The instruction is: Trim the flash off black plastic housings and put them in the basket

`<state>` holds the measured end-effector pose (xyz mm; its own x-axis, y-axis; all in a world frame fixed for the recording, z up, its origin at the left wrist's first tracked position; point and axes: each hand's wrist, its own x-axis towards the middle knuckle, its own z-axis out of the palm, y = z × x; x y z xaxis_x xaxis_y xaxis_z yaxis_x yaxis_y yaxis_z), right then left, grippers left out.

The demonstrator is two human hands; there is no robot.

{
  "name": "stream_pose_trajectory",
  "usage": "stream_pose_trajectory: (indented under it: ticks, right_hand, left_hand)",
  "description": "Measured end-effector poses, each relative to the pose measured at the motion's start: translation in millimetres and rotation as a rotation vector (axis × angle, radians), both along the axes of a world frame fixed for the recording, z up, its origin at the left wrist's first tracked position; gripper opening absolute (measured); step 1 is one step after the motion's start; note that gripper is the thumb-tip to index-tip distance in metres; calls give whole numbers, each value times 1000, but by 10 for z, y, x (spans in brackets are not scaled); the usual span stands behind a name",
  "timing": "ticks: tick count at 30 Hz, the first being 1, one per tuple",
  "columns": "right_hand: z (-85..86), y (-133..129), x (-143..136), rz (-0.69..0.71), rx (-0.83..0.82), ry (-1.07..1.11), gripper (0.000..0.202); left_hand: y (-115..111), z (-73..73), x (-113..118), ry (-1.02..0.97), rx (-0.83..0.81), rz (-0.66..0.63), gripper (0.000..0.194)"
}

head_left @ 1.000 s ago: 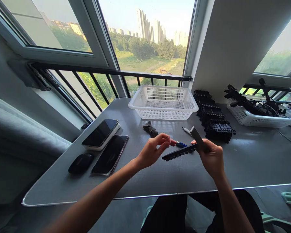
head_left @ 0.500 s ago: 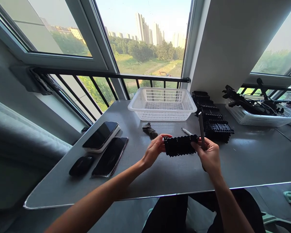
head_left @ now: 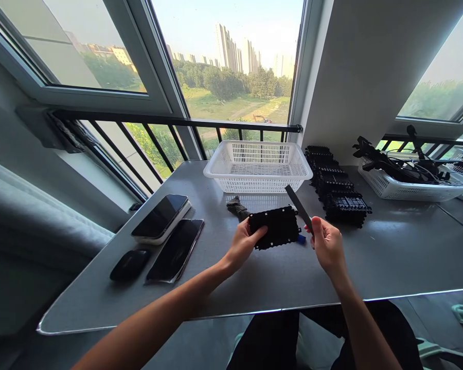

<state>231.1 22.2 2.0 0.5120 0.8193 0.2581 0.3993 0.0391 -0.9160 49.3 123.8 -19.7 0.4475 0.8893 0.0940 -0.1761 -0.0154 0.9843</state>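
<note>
My left hand [head_left: 245, 240] grips a black plastic panel [head_left: 275, 227] by its left end, thumb across its face. The panel has notched edges and small holes. In my right hand [head_left: 327, 240] is a flat grey bar [head_left: 300, 205] that looks like a file, slanting up and to the left. Its tip lies above the panel's upper right corner; whether they touch I cannot tell. Partly hidden behind the panel lies a pen with a blue end [head_left: 301, 239]. A dark crumpled cloth-like piece [head_left: 237, 206] rests just beyond my left hand.
A white perforated basket [head_left: 259, 184] stands at the back of the grey table [head_left: 216, 288]. Stacked black plastic panels [head_left: 341, 198] lie to its right. Farther right, another white basket [head_left: 412, 191] holds black parts and cables. Two phone-like devices [head_left: 176, 249] and a black mouse [head_left: 129, 265] are at left.
My right hand has let go of the panel's right end and tilted the grey bar leftward. The panel has turned its broad face into view, with my left thumb now over it.
</note>
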Motion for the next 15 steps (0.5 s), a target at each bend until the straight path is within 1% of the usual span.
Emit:
stream_pose_trajectory:
  ticks: [2,4,10,12,15]
  right_hand:
    - [11,-22,-6,30,-13,-67,49]
    - [16,-33,-46,34,-21,-169,45]
    - [-40,-17,-228,-21,-90,-438,43]
    - [-47,-12,-222,-55,-107,-464,44]
    - [-25,-8,-94,-103,-116,-433,47]
  left_hand:
    - [-19,29,-3,16,-55,-3,33]
    - [-41,35,4,35,-86,-2,33]
    - [-72,-3,26,79,-15,10,25]
    - [-72,4,19,77,-3,11,23]
    - [-61,34,1,55,-8,20,26]
